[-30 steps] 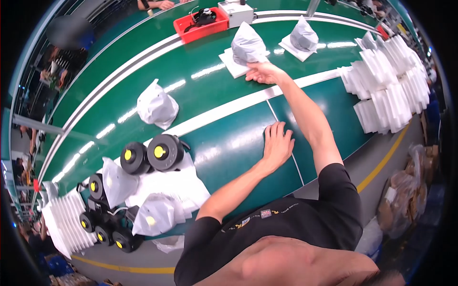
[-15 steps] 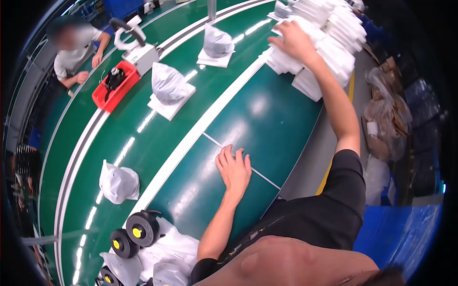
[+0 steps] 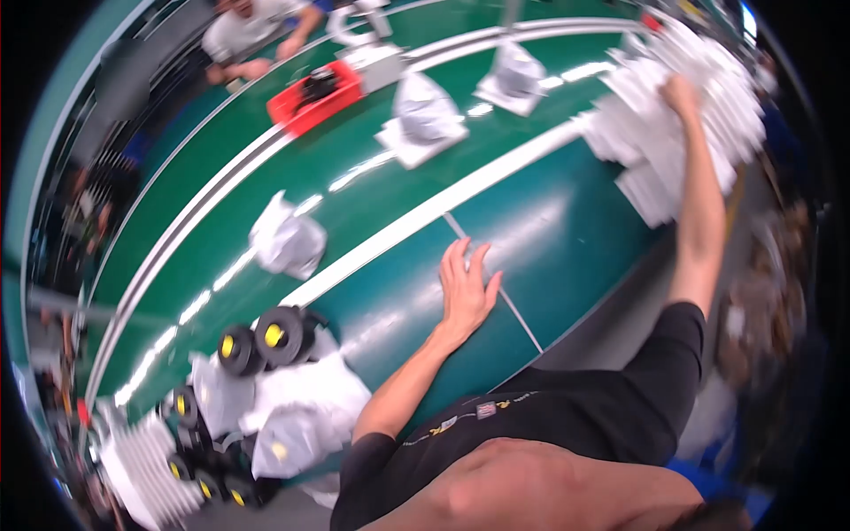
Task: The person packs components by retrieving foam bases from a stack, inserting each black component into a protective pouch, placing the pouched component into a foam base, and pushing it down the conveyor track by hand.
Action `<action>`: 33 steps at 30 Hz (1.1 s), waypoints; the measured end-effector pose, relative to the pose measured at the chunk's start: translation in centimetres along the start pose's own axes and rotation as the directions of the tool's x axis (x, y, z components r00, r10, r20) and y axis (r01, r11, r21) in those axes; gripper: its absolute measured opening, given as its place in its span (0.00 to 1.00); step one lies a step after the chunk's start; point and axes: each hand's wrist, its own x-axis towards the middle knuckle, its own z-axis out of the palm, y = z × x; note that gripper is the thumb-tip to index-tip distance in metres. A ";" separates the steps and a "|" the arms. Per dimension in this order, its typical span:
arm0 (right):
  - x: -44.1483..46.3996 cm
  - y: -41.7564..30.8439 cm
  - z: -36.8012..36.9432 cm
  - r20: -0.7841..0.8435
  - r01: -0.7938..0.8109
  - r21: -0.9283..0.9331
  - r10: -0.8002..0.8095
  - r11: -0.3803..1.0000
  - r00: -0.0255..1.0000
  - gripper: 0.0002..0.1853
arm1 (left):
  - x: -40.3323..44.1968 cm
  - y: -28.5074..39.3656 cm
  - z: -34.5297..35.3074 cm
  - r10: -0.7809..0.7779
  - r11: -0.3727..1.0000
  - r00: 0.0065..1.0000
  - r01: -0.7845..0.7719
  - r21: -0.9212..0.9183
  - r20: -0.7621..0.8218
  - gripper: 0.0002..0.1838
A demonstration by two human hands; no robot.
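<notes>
My left hand [image 3: 469, 285] is open, fingers spread over the dark green table surface, near a thin white line. At the far right my right hand [image 3: 680, 96] is closed at a large pile of white flat packing pieces [image 3: 651, 190]. Its fingers look curled onto one of these pieces; blur hides the exact grip. Left of my left arm lie black round parts with yellow centres [image 3: 285, 334], a white sheet [image 3: 310, 389] and a grey-white wrapped bundle [image 3: 290, 441].
Several bagged items, among them one on a white base [image 3: 423, 115], stand on the green conveyor [image 3: 354, 208]. A red bin [image 3: 317, 97] holds a black part. Across the line is a person in a light shirt [image 3: 243, 35]. White stacked pieces [image 3: 150, 469] are at lower left.
The view has swung, so the scene sits differently in the picture. My right hand was open above the pile and is now closed on it. My left hand stays open over the table.
</notes>
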 end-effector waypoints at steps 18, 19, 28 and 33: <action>-43.7 -32.0 -8.7 0.284 0.273 0.836 -0.801 0.475 0.527 0.16 | 14.6 -15.9 -21.7 -0.809 0.374 0.560 0.725 0.579 -0.179 0.65; -44.8 -31.9 -8.8 0.277 0.236 0.846 -0.771 0.479 0.573 0.17 | 14.3 -15.9 -21.6 -0.818 0.384 0.555 0.721 0.577 -0.150 0.65; -45.9 -32.9 -9.2 0.189 -0.333 0.931 -0.580 -0.150 0.792 0.28 | 6.7 -6.0 -18.5 -0.472 0.660 0.878 0.410 -0.629 0.078 0.60; -45.8 -33.2 -14.0 0.227 -0.570 0.688 -0.613 -0.449 0.757 0.16 | 0.9 -1.7 -17.5 -0.380 0.612 0.919 0.334 -0.717 0.104 0.60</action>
